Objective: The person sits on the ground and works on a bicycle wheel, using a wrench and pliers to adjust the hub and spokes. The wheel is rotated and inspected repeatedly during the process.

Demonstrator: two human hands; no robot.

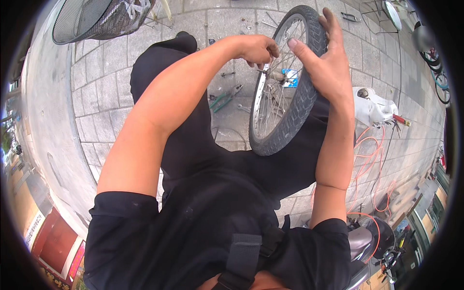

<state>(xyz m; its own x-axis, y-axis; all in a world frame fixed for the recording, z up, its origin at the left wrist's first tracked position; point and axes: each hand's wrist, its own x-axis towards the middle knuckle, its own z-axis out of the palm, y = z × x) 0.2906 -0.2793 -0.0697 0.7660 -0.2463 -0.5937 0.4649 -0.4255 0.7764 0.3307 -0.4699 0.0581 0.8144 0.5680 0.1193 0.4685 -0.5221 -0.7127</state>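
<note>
A bicycle wheel [296,116] with a black knobby tyre, silver rim and thin spokes stands tilted between my knees. Its lower edge rests at my right thigh. My left hand [257,50] is closed, fingers curled down beside the rim and spokes; whatever they pinch is too small to make out. A short metal piece [263,71] sticks out at the rim just below those fingers. On the other side, my right hand [328,67] lies with its palm side at the tyre, thumb reaching over the wheel and fingers stretched out apart.
Green-handled pliers [226,99] and a small wrench [243,108] lie on the paving, with a blue-and-white packet [290,78] seen through the spokes. A black mesh basket [99,21] stands far left. To the right are a white bag [374,104] and a coiled orange hose [369,150].
</note>
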